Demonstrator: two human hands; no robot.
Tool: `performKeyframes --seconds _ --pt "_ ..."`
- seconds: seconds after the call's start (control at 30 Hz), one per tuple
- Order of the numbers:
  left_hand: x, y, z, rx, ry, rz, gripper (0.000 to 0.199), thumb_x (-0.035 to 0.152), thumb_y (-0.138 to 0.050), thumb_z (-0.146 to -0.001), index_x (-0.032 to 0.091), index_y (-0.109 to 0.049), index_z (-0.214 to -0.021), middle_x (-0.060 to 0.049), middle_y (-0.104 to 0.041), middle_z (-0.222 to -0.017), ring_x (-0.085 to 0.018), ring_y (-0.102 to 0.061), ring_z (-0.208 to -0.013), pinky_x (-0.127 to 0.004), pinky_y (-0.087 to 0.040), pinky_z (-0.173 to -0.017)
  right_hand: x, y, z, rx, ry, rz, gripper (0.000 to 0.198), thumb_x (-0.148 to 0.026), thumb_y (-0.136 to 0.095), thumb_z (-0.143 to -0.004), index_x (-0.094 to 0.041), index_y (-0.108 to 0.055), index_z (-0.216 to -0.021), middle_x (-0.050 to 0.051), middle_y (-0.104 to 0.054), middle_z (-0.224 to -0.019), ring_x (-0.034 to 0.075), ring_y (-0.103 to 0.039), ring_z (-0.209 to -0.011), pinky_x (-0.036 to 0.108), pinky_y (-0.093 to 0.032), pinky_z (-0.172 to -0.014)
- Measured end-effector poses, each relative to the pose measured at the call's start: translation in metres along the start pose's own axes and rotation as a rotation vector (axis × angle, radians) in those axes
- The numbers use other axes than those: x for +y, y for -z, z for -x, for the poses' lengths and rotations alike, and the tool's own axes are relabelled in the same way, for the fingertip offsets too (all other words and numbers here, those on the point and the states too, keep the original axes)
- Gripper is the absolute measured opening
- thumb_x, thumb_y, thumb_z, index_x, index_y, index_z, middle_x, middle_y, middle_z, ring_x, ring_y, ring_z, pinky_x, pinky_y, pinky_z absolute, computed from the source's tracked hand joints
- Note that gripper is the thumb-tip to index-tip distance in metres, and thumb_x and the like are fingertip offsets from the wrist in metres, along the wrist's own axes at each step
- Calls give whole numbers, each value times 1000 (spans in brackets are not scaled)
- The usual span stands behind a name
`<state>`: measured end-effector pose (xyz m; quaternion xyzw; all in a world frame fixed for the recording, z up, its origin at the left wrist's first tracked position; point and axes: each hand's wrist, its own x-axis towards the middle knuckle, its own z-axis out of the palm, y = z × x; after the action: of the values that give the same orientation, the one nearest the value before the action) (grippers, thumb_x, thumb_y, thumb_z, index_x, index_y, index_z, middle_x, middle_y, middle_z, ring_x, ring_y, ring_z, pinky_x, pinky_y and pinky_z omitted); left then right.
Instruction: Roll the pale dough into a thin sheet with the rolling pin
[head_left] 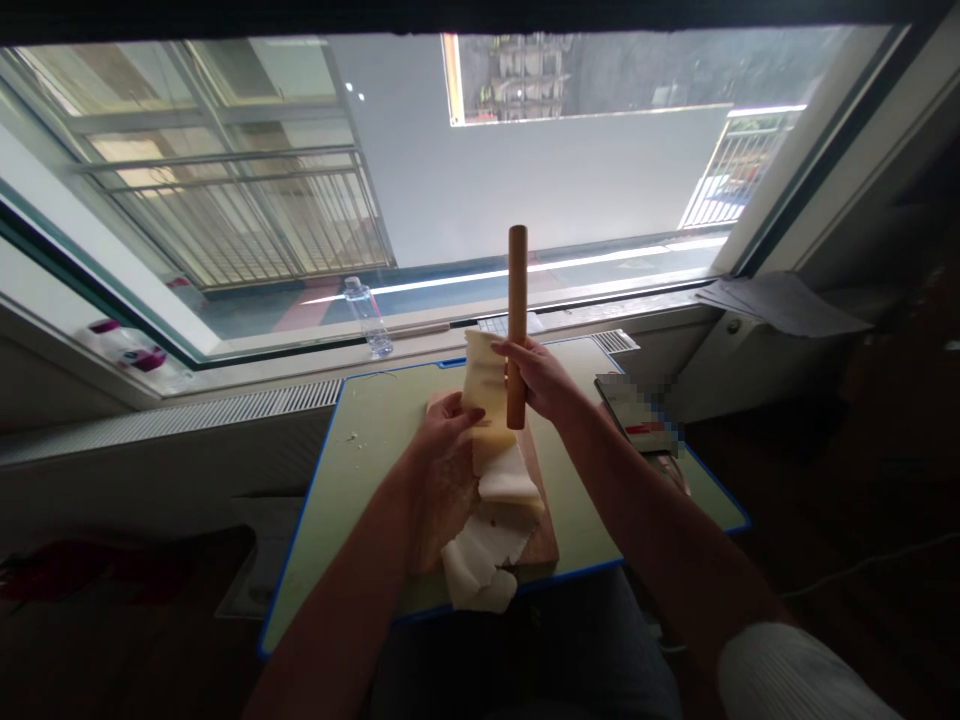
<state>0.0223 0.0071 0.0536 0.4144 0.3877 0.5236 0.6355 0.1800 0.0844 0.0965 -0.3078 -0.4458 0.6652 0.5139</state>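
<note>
A long strip of rolled-out dough [506, 470] runs over a wooden board [450, 500], its upper end raised and its near end folded and hanging past the board's front edge. My left hand [444, 425] pinches the strip's left edge between thumb and fingers. In my right hand [544, 375] is a wooden rolling pin [517, 290], held upright, with its lower end in front of the dough. The thumb and fingers of that hand wrap round the pin near the raised top of the strip.
Under the board is a pale green table [585, 430] with a blue edge. At its right lies a white booklet or box [637, 412], partly blurred out. Two plastic bottles, one clear [367, 318] and one with a pink label [139, 355], stand on the windowsill. Papers [784, 300] lie at right.
</note>
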Motion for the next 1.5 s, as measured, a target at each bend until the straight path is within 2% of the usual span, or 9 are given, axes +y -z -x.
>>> performKeyframes --seconds 0.2,0.43,0.6,0.77,0.87,1.0,1.17,1.3,1.5 --pt "8 23 23 -44 150 -22 52 37 -95 -70 16 -77 -113 -7 -81 -101 -19 -75 -84 -27 -60 -78 26 10 15 144 -45 74 40 -41 -90 -66 -23 -58 -84 -10 -51 -63 9 -50 -53 22 -43 -48" --pt "8 23 73 -32 289 -94 55 44 -97 -69 15 -78 -112 -9 -81 -106 -22 -76 -91 -30 -61 -82 46 17 42 166 -304 63 24 -28 -78 -81 -22 -62 -97 -3 -65 -74 16 -65 -61 30 -61 -57" --pt "3 19 92 -26 375 -216 60 55 -95 -67 17 -76 -109 -7 -79 -103 -21 -74 -89 -31 -60 -80 34 26 36 116 -449 506 16 -24 -71 -93 -20 -61 -104 1 -69 -69 24 -71 -55 33 -58 -45" --pt "9 28 102 -199 355 -545 56 67 -80 -80 15 -76 -101 -8 -77 -95 -20 -70 -84 -30 -55 -75 29 36 29 55 -512 841 12 -19 -69 -96 -16 -63 -106 3 -69 -63 23 -70 -48 27 -53 -42" --pt "16 36 92 -149 328 -757 53 68 -71 -85 16 -76 -95 -7 -77 -87 -21 -70 -77 -32 -55 -72 31 40 25 73 -482 958 7 -18 -70 -95 -16 -65 -100 0 -67 -60 18 -65 -42 25 -51 -43" --pt "8 44 49 143 61 -1061 38 55 -64 -89 20 -77 -97 -8 -81 -96 -25 -74 -89 -37 -58 -84 43 39 17 119 -386 1106 12 -17 -71 -91 -15 -69 -103 1 -69 -66 17 -66 -49 25 -51 -48" --pt "-23 41 -13 58 -269 -1262 41 34 -62 -90 24 -78 -127 -7 -73 -141 -27 -62 -136 -41 -43 -123 56 32 -3 136 -177 1332 24 -15 -74 -84 -19 -73 -107 7 -79 -95 22 -75 -85 25 -54 -69" --pt "-28 38 -37 112 -226 -1507 41 36 -55 -99 31 -74 -135 -4 -66 -152 -29 -52 -146 -49 -32 -130 57 32 -15 182 -95 1397 27 -14 -68 -87 -20 -71 -114 9 -79 -110 24 -73 -103 28 -53 -82" --pt "-22 41 -29 -20 -182 -1645 53 50 -49 -105 33 -60 -154 -4 -46 -172 -30 -35 -160 -55 -20 -134 47 47 3 179 -108 1366 16 -32 -74 -92 -21 -72 -102 8 -78 -96 23 -72 -89 28 -52 -73"
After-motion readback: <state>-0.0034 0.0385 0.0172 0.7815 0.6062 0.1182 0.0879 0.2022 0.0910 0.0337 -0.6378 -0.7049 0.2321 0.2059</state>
